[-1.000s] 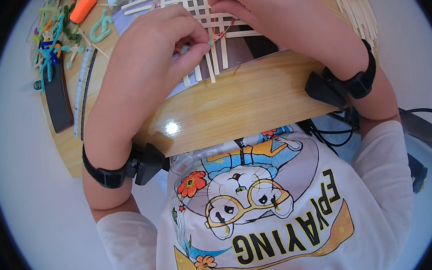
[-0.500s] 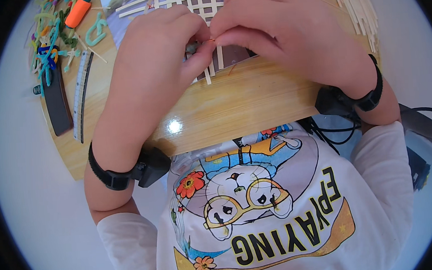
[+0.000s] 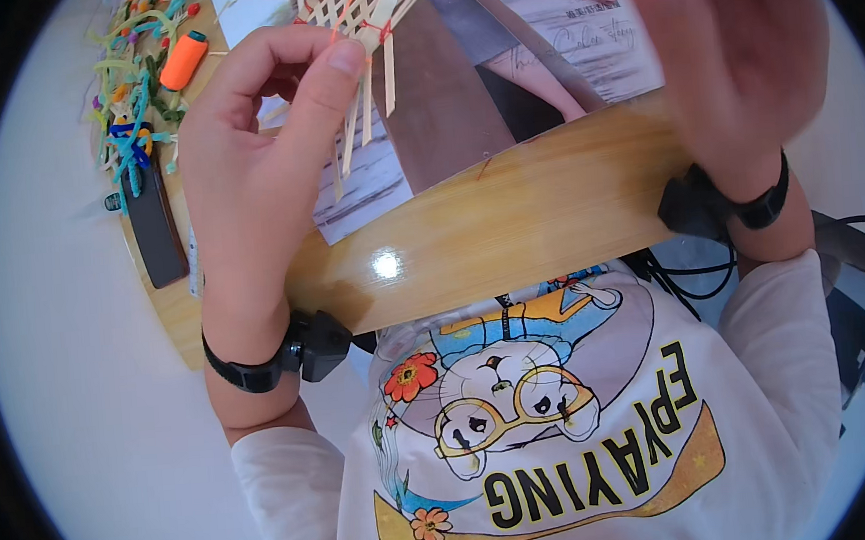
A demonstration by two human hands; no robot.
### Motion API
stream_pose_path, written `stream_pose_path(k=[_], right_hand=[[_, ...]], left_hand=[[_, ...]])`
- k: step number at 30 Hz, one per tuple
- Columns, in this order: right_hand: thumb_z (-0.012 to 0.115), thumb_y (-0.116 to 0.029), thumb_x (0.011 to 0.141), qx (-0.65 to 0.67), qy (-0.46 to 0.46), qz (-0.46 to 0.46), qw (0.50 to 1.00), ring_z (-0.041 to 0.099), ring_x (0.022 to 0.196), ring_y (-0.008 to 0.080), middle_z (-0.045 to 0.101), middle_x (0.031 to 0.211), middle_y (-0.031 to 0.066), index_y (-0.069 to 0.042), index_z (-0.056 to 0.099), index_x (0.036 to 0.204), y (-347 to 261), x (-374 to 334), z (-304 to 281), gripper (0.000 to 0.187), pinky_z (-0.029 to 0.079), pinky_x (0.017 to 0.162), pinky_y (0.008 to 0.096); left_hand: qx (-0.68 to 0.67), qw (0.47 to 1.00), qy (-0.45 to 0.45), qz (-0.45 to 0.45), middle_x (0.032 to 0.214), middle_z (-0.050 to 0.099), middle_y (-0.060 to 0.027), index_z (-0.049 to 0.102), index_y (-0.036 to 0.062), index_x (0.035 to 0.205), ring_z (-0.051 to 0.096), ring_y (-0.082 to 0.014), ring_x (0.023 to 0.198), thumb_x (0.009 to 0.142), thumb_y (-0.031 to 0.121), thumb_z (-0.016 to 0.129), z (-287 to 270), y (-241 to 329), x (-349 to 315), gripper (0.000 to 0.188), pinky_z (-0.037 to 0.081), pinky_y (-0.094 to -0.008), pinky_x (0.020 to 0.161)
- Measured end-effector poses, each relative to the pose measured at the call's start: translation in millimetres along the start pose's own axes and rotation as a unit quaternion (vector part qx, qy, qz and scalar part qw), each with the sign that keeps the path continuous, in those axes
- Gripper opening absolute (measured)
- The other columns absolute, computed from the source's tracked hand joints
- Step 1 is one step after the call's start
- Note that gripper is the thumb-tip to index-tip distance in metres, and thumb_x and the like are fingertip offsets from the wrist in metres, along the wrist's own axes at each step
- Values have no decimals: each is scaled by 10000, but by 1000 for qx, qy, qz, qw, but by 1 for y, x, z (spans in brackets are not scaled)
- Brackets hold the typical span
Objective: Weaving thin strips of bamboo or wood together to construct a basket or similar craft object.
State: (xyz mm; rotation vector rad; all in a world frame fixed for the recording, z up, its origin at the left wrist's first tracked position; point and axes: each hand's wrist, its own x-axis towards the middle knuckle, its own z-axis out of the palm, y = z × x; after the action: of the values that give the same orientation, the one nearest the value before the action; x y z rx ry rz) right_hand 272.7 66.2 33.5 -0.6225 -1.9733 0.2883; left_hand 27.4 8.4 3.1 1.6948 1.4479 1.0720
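Observation:
My left hand (image 3: 249,157) is closed, pinching the edge of an open lattice woven from thin pale wooden strips (image 3: 374,39) between thumb and fingers. The lattice is tilted up, with loose strip ends hanging below the thumb. Red-orange thread ties some of its crossings. My right hand (image 3: 744,58) is raised at the upper right, away from the lattice. Motion smears it and the frame's top edge cuts its fingers, so I cannot make out whether it holds anything.
A large printed sheet (image 3: 447,118) lies on the wooden table (image 3: 517,189) under the lattice. On the left are an orange thread spool (image 3: 183,62), a heap of colourful fuzzy craft stems (image 3: 133,140) and a long dark flat object (image 3: 156,234).
My right hand has left the lattice and moved right and up. My left hand keeps hold of the lattice, which is now tilted and turned, uncovering more of the sheet.

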Motion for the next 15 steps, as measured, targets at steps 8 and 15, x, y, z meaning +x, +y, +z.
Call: stream_pose_path(k=[8, 15], right_hand=[[655, -23, 844, 89, -166, 46, 981, 559, 1065, 252, 572, 1192, 164, 4, 618, 1035, -12, -31, 32, 196, 442, 892, 345], [664, -23, 832, 94, -184, 43, 977, 552, 1078, 268, 572, 1190, 164, -1, 630, 1034, -10, -27, 35, 206, 439, 903, 361]], left_hand=[[-52, 997, -45, -18, 962, 620, -1, 626, -6, 991, 552, -62, 872, 933, 113, 635, 1, 6, -7, 132, 426, -206, 804], [-97, 992, -79, 0, 983, 624, -31, 619, -17, 982, 559, -90, 911, 941, 105, 619, 7, 10, -11, 129, 422, -222, 832]])
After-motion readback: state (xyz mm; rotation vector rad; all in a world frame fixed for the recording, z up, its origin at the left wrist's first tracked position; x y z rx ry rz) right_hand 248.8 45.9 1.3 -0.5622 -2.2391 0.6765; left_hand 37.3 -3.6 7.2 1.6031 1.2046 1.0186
